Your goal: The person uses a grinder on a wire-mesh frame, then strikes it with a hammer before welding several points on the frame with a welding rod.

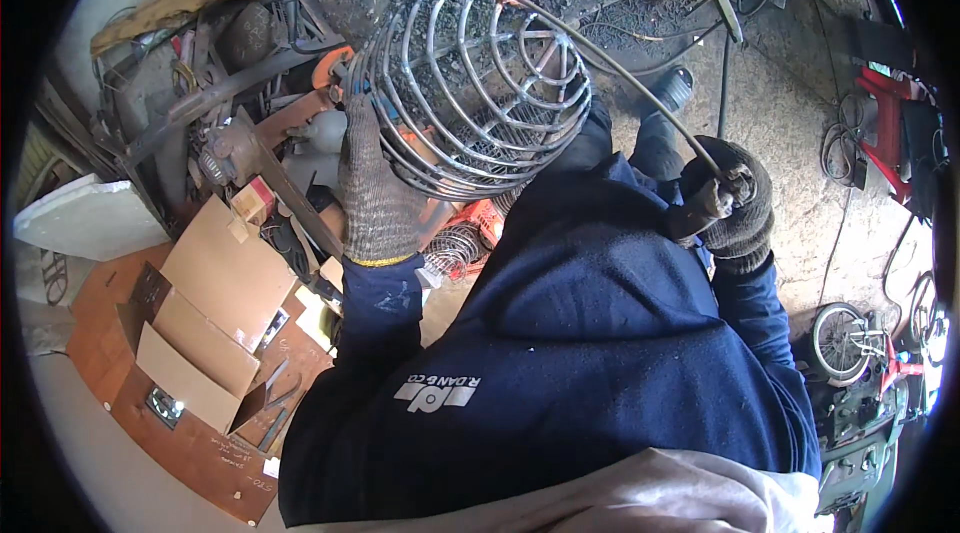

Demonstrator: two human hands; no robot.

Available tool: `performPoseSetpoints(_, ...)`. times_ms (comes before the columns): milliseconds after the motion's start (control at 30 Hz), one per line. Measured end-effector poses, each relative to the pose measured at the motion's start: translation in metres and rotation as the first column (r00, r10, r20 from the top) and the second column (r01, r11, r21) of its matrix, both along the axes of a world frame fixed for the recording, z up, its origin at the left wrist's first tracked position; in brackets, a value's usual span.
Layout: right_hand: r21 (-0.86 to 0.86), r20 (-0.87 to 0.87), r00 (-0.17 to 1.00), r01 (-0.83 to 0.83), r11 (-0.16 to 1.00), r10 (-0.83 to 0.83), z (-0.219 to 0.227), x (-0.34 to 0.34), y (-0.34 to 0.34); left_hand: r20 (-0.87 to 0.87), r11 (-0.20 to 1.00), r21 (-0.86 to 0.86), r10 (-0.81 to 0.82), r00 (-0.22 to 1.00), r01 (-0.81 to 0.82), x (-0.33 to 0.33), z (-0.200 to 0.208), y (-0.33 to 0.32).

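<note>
Cage of metal bars (463,43), upper centre, seems stiff, rather heavy, maybe hot near the tip of rod (625,76); left edge looks safer hold. Left hand (380,173) is there, grip I cannot tell; right hand (738,205) clamps rod holder (703,208).

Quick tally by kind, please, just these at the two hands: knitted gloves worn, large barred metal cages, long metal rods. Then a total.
Knitted gloves: 2, one on each hand
Large barred metal cage: 1, at the left hand
Long metal rod: 1, running from the right hand to the cage's rim
Total: 4
</note>
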State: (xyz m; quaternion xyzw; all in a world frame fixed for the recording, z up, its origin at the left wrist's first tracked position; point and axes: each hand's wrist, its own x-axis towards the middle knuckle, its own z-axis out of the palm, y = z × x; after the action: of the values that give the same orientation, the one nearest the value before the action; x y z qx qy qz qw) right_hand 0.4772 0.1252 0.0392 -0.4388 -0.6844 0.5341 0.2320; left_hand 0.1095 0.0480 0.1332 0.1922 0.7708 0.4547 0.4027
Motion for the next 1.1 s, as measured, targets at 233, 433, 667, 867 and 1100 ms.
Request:
performPoseSetpoints(233,-0.034,-0.034,0.999,-0.035,0.999,0.034,0.011,-0.01,0.008,0.191,0.991,-0.039,0.133,0.973,-0.128,0.004,0.007,0.002)
performPoseSetpoints(433,-0.036,-0.025,0.999,-0.027,0.999,0.027,0.013,-0.011,0.008,0.324,0.961,-0.053,0.275,0.905,-0.272,0.004,0.005,0.006)
performPoseSetpoints(667,-0.038,-0.024,0.999,-0.036,0.999,0.035,0.018,-0.015,0.012,0.323,0.979,-0.055,0.203,0.924,-0.196,0.002,0.006,0.004)
performPoseSetpoints(867,-0.104,-0.084,0.996,-0.02,0.994,0.011,0.007,-0.011,0.005,0.051,0.998,0.015,0.058,0.997,-0.059,0.007,0.003,0.004)
performPoseSetpoints(1100,-0.274,0.03,0.999,-0.018,0.962,0.027,-0.01,-0.001,-0.001,0.37,0.963,-0.065,0.268,0.889,-0.263,0.001,0.005,0.008)
